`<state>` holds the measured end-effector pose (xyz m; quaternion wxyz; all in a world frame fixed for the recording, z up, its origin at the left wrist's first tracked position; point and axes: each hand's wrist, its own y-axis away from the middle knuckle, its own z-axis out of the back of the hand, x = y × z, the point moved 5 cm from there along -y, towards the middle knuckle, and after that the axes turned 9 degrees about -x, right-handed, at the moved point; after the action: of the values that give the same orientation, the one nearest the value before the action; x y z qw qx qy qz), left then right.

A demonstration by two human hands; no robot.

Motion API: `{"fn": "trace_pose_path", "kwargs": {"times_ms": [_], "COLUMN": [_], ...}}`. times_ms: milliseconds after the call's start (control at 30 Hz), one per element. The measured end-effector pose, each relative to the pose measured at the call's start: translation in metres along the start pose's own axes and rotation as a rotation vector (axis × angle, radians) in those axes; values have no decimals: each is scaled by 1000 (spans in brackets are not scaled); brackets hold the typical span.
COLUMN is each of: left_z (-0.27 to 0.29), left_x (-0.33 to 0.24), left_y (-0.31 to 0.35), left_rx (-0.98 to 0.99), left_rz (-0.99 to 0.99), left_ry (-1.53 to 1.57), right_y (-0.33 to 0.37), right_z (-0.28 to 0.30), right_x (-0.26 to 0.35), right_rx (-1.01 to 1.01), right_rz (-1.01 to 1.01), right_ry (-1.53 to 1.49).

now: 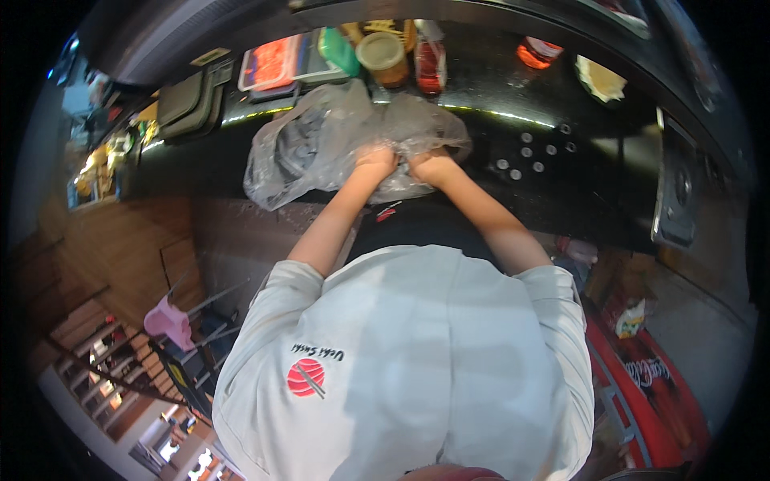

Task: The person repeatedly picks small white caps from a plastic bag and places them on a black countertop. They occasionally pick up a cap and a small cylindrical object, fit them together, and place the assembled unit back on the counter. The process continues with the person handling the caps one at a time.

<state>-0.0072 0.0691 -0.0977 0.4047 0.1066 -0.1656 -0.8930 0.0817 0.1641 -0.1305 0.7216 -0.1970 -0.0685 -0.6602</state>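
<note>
A large clear plastic bag (301, 144) lies crumpled at the front of the dark counter, and its bulky left part spreads past my arm. My left hand (377, 160) is closed on the bag near its middle. Close beside it, my right hand (430, 166) grips the same bag a little further right. The fingertips of both hands are partly hidden in the folds. Greyish shapes show through the plastic on the left, but I cannot make out what they are.
Behind the bag stand a tray of orange-red food (271, 64), a green-edged container (337, 52), a lidded round tub (382, 58) and a red bottle (431, 66). Several small pale discs (527, 151) lie to the right. A metal panel (676, 184) borders the counter's right end.
</note>
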Motion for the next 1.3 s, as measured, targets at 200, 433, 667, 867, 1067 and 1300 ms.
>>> {"fn": "trace_pose_path", "kwargs": {"times_ms": [200,433,667,867,1067,1300], "left_z": [-33,-8,-34,-24,43,94], "left_x": [-1,-32,-31,-30,-34,-80], "left_y": [-16,-6,-19,-16,33,71], "left_rx": [133,-72,-460,-417,-416,-198], "left_rz": [84,-37,-160,-149,-121,-246], "left_ry": [-73,-77,29,36,143,289], "right_y": [26,92,114,139,178,192], "right_z": [109,212,232,236,242,264], "right_x": [19,45,57,61,56,34], "right_rx": [-271,-55,-177,-220,-316,-278], "right_rz": [-187,-367,-199,-289,-314,-369], "right_ry": [-638,-1068,-910,-889,-953,-897]}}
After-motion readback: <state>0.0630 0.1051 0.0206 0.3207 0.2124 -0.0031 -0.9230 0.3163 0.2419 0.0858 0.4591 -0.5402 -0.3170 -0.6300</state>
